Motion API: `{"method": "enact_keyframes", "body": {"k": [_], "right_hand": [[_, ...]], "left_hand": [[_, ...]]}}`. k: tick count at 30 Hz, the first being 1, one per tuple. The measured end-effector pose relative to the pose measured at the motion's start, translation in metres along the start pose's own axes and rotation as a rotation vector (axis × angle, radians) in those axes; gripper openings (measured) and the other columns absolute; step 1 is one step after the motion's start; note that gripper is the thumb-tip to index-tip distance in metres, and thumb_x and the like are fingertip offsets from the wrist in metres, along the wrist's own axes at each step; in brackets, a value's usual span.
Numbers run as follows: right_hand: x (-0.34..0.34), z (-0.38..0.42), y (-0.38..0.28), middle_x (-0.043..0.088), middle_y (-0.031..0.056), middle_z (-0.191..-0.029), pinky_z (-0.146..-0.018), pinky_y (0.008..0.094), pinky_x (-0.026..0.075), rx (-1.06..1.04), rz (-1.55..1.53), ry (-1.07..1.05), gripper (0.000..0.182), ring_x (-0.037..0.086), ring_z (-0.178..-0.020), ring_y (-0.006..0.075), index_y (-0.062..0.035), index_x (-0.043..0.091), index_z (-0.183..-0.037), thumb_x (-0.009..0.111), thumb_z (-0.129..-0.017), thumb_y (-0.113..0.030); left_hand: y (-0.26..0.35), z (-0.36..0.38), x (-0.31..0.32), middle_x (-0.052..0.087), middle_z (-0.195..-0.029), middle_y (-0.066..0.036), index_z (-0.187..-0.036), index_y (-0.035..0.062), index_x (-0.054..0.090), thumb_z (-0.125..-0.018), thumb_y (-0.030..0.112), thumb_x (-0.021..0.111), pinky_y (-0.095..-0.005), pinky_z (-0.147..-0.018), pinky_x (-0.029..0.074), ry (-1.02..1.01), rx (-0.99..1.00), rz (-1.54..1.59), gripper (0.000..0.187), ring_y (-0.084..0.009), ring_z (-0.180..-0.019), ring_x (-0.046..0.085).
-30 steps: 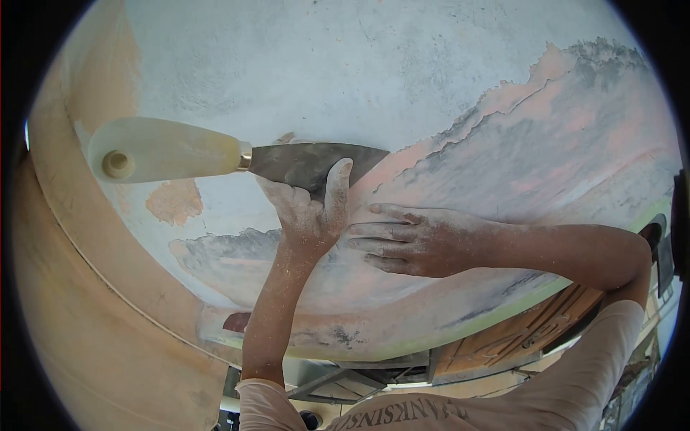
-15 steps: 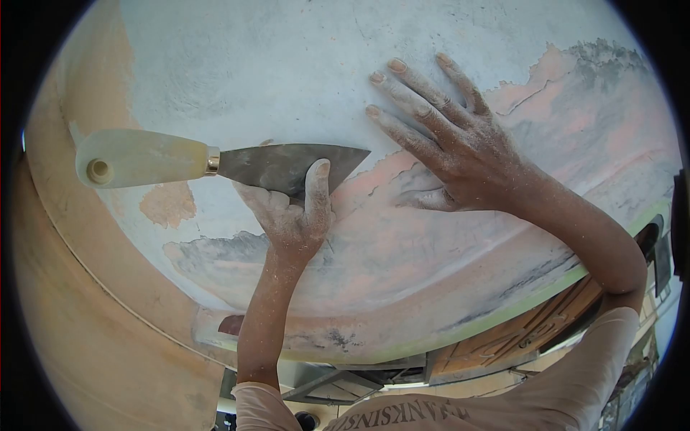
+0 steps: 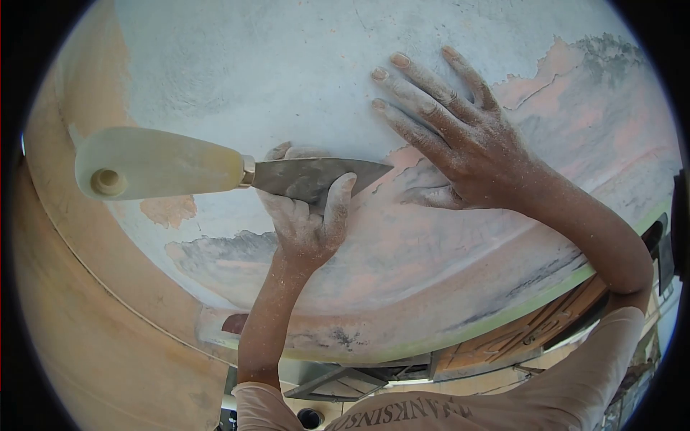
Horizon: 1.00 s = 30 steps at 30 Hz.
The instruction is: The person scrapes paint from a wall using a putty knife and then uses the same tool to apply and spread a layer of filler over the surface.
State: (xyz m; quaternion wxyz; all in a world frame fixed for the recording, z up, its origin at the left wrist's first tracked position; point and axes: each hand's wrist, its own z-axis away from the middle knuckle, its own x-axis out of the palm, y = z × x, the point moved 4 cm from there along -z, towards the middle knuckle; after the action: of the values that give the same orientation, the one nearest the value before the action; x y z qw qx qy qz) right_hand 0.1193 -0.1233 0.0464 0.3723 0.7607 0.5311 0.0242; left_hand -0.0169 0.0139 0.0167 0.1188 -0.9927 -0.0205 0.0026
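Note:
My left hand (image 3: 305, 230) grips a putty knife (image 3: 313, 178) by its metal blade, with the thumb laid over the blade and the other fingers curled behind it. Fingertips show above the blade's top edge. The knife's pale, translucent handle (image 3: 162, 161) points left, away from the hand, with a hole near its end. Its blade tip points right, toward my right hand (image 3: 471, 147). That hand lies spread on a curved, patchy painted panel (image 3: 237, 65), fingers stretched out and holding nothing. White dust coats both hands.
Chipped paint leaves pink and grey patches (image 3: 575, 108) on the right and a bare tan spot (image 3: 169, 210) below the handle. A beige curved surface (image 3: 108, 309) borders the left. Below the panel's lower edge (image 3: 402, 348) is an orange-brown board (image 3: 517, 327).
The putty knife and my left hand have shifted right, and the handle looks larger. Fingertips now show above the blade. My right hand has barely moved.

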Motion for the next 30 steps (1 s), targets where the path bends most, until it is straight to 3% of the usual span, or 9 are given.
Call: {"method": "enact_keyframes", "body": {"k": [7,9,12,14,17,19,21,23,30], "right_hand": [[-0.001,0.0,0.0,0.031,0.0073,-0.142,-0.113,0.0518,0.012,-0.008,0.012,-0.005,0.09,0.024,-0.134,0.0242,-0.0125,0.038,-0.133,0.061,-0.064,-0.064],[-0.002,-0.002,0.001,0.032,0.0075,-0.142,-0.113,0.0518,0.012,-0.019,0.03,-0.003,0.089,0.024,-0.134,0.0241,-0.0125,0.038,-0.133,0.061,-0.065,-0.065],[-0.003,-0.001,0.001,0.032,0.0076,-0.141,-0.112,0.0519,0.013,-0.021,0.042,-0.003,0.089,0.024,-0.134,0.0241,-0.0125,0.038,-0.134,0.06,-0.065,-0.066],[-0.004,-0.002,0.003,0.032,0.0077,-0.141,-0.112,0.052,0.013,-0.027,0.043,0.0,0.089,0.025,-0.134,0.0241,-0.0127,0.038,-0.134,0.059,-0.066,-0.066],[-0.013,-0.007,0.015,0.032,0.008,-0.141,-0.111,0.0522,0.014,-0.002,0.097,0.054,0.087,0.025,-0.134,0.0255,-0.0137,0.038,-0.134,0.059,-0.068,-0.065],[-0.002,-0.01,0.027,0.041,0.0171,-0.132,-0.104,0.0574,0.018,-0.113,0.194,0.196,0.068,0.033,-0.128,0.0333,-0.0051,0.045,-0.126,0.054,-0.079,-0.054],[0.001,-0.009,0.031,0.043,0.0218,-0.129,-0.101,0.0613,0.018,-0.151,0.147,0.228,0.064,0.035,-0.127,0.0369,0.0002,0.048,-0.122,0.049,-0.085,-0.052],[-0.013,-0.009,0.022,0.04,0.0221,-0.133,-0.102,0.064,0.012,-0.098,-0.053,0.139,0.072,0.03,-0.131,0.0361,0.0021,0.048,-0.122,0.045,-0.084,-0.059],[-0.021,-0.011,0.018,0.042,0.0214,-0.132,-0.102,0.063,0.014,-0.063,-0.019,0.08,0.072,0.034,-0.129,0.0359,0.0004,0.049,-0.122,0.049,-0.082,-0.06]], "left_hand": [[0.008,0.004,0.002,0.053,-0.068,-0.011,-0.111,0.0031,0.056,-0.079,0.007,0.06,-0.067,-0.095,0.022,-0.052,0.214,-0.317,0.032,-0.0335,-0.086,0.051],[0.006,0.003,0.003,0.053,-0.077,-0.012,-0.113,-0.0024,0.049,-0.078,0.009,0.062,-0.0602,-0.096,0.023,-0.095,0.167,-0.287,0.039,-0.0312,-0.089,0.049],[0.002,0.001,0.007,0.052,-0.099,-0.015,-0.116,-0.0166,0.032,-0.075,0.014,0.068,-0.0406,-0.097,0.028,-0.222,-0.103,0.022,0.063,-0.0286,-0.099,0.042],[0.003,0.0,0.005,0.053,-0.088,-0.013,-0.113,-0.0084,0.047,-0.077,0.013,0.067,-0.0483,-0.097,0.026,-0.093,-0.097,0.005,0.047,-0.0262,-0.097,0.044],[0.002,0.0,0.005,0.054,-0.087,-0.013,-0.113,-0.0065,0.048,-0.077,0.012,0.066,-0.0502,-0.096,0.026,-0.024,-0.049,-0.006,0.044,-0.0266,-0.095,0.044],[0.003,0.0,0.005,0.054,-0.086,-0.013,-0.112,-0.0052,0.049,-0.078,0.012,0.066,-0.0515,-0.096,0.026,-0.018,-0.022,-0.012,0.042,-0.0269,-0.094,0.044],[0.002,-0.001,0.003,0.054,-0.085,-0.013,-0.112,-0.0039,0.05,-0.078,0.011,0.065,-0.0527,-0.095,0.026,-0.008,0.0,-0.021,0.04,-0.0272,-0.093,0.045],[0.002,-0.001,0.002,0.055,-0.084,-0.013,-0.112,-0.0027,0.051,-0.078,0.011,0.065,-0.054,-0.095,0.026,-0.01,0.011,-0.022,0.038,-0.0275,-0.092,0.045],[0.004,-0.003,0.003,0.057,-0.082,-0.012,-0.111,0.0018,0.054,-0.079,0.009,0.063,-0.0584,-0.094,0.026,-0.009,0.037,-0.021,0.033,-0.0286,-0.088,0.046]]}}
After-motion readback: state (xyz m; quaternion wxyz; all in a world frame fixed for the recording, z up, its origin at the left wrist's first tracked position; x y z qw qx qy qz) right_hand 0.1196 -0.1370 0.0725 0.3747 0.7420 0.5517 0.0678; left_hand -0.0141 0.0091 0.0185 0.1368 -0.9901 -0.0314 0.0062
